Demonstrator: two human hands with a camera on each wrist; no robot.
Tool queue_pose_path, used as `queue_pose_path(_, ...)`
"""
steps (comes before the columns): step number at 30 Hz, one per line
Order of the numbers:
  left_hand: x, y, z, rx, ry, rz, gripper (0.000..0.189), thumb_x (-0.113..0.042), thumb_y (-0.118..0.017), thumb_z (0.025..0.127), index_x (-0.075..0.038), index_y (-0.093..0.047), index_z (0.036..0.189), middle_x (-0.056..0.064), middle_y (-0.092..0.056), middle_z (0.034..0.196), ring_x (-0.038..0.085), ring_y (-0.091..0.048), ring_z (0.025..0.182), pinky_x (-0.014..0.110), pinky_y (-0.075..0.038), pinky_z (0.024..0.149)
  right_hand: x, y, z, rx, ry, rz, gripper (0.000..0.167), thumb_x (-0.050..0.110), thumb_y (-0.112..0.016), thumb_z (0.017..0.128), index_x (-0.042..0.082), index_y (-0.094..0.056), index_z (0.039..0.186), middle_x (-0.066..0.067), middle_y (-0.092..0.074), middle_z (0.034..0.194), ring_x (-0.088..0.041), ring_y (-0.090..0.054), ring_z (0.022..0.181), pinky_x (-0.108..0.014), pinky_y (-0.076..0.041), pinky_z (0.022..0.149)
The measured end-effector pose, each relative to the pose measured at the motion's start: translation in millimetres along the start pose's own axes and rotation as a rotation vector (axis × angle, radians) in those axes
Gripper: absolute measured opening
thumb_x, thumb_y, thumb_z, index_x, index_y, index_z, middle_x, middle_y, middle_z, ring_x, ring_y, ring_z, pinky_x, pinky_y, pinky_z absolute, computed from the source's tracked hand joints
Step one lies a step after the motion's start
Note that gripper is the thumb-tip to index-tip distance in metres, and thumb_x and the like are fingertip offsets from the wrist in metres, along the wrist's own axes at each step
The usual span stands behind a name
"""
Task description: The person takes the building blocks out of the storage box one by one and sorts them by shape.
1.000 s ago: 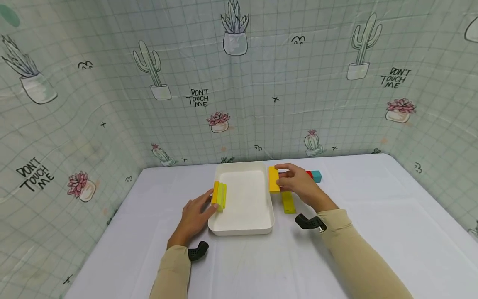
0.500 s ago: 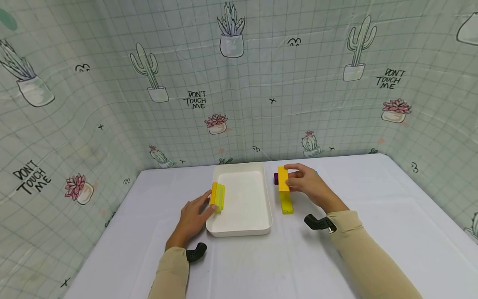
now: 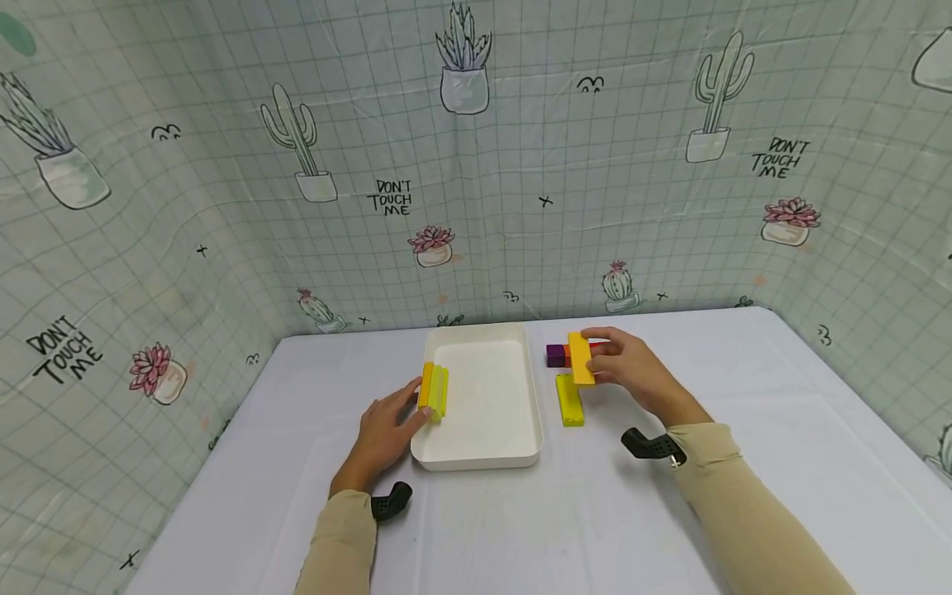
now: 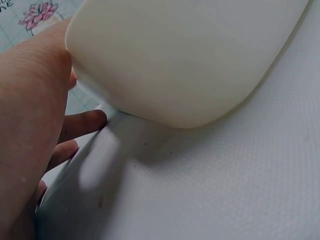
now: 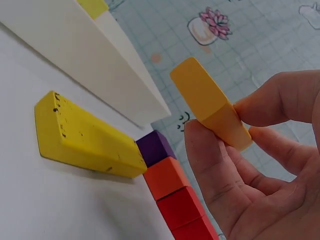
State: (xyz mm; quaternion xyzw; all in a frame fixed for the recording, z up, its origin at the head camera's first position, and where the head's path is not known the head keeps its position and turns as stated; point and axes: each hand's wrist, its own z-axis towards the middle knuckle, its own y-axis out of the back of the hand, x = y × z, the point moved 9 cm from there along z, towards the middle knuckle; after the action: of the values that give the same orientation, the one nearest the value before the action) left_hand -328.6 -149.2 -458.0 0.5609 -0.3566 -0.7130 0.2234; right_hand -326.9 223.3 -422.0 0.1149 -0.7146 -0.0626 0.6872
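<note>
My right hand (image 3: pixel 630 364) pinches an orange-yellow block (image 3: pixel 581 359) between thumb and fingertips, held up off the table. In the right wrist view, that block (image 5: pixel 200 90) tilts above a row of blocks. A yellow block (image 3: pixel 569 400) with dark specks lies on the table under it, to the left. My left hand (image 3: pixel 385 428) is at the left wall of the white tray (image 3: pixel 476 461). Its thumb reaches the near end of an orange block (image 3: pixel 426 385) that stands beside yellow-green blocks (image 3: pixel 439 393) there. Its exact grip is hidden; the left wrist view shows fingers outside the tray.
Beyond the yellow block runs a row with a purple block (image 3: pixel 554 356), an orange block (image 5: pixel 166 178) and red blocks (image 5: pixel 181 206). My right hand covers part of this row in the head view. A patterned cloth (image 3: pixel 476 165) hangs behind the white table (image 3: pixel 491 529).
My right hand has moved right with the orange-yellow block, away from the tray. This uncovers the purple block and the whole yellow block. My left hand keeps its place.
</note>
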Motion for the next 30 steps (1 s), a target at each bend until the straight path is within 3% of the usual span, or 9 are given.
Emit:
queue_pose_path(15,-0.3,0.5,0.0,0.015,0.004,-0.006,0.064,-0.041,-0.058,0.100,-0.024,-0.037,0.157,0.009,-0.052,0.148,0.032,-0.032,0.146,0.060,-0.006,0.119,-14,12,-7.8,-0.018,-0.063,-0.039,0.059,0.005,-0.059,0.094,0.007,-0.041,0.151,-0.025,-0.042,0.142,-0.035,-0.052,0.110,-0.031,-0.056,0.088)
queue_pose_path(30,-0.9,1.1,0.4,0.009,0.014,-0.001,0.065,-0.041,-0.059,0.099,-0.022,-0.037,0.157,0.009,-0.053,0.147,0.033,-0.033,0.145,0.060,-0.005,0.119,-34,24,-12.4,-0.009,-0.114,-0.109,0.055,0.007,-0.059,0.096,0.007,-0.043,0.148,-0.025,-0.048,0.136,-0.034,-0.055,0.109,-0.034,-0.056,0.089)
